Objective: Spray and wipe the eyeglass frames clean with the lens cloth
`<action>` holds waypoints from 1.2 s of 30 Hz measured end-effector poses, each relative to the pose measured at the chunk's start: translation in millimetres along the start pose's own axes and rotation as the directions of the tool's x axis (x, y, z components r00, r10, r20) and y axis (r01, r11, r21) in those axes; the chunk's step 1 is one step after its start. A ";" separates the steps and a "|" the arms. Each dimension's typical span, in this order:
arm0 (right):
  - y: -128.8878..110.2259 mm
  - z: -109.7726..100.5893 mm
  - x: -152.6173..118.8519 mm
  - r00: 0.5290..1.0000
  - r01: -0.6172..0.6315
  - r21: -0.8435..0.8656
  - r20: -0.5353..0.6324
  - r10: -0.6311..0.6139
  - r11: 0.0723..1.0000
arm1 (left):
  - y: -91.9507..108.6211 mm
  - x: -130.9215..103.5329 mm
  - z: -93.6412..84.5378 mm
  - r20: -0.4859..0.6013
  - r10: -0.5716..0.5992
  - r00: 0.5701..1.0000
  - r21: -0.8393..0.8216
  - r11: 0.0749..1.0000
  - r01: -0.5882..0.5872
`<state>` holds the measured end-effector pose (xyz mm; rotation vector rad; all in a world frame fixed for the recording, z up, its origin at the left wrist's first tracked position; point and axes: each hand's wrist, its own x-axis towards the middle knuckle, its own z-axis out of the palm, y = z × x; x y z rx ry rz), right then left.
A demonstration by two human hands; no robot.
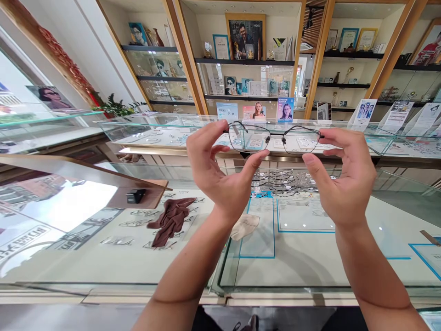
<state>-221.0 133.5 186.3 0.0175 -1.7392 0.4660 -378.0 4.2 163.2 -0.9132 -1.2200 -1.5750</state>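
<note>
A pair of thin dark-framed eyeglasses (pixel 276 134) is held up level, above the glass counter, with both lenses side by side. My left hand (pixel 223 168) grips its left end, the index finger at the outer corner and the thumb near the lower rim of the left lens. At the right end, my right hand (pixel 344 172) holds the outer corner, its thumb just below the right lens. Below, a dark brown cloth (pixel 172 218) lies crumpled on the glass top. A beige cloth (pixel 245 227) rests near my left forearm.
Rows of glasses (pixel 282 183) sit in the display case beyond my hands. At the left, a wooden-edged mirror (pixel 79 193) stands by a small black box (pixel 135 196). Another glass showcase (pixel 155 138) and shelves (pixel 244 61) with pictures stand farther back.
</note>
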 end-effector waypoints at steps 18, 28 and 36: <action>1.6 0.9 1.1 0.996 -0.086 0.177 -0.001 0.088 0.980 | -0.6 -1.3 1.7 -0.047 0.061 0.997 0.082 0.995 -0.057; 2.7 1.1 2.6 0.989 -0.098 0.250 -0.083 0.122 0.963 | -4.8 -4.2 3.3 0.024 0.053 0.998 -0.037 0.998 -0.053; 6.7 -1.1 7.4 0.971 -0.187 0.578 -0.012 0.237 0.795 | 6.1 1.2 4.7 -0.051 0.152 0.987 -0.077 0.985 -0.155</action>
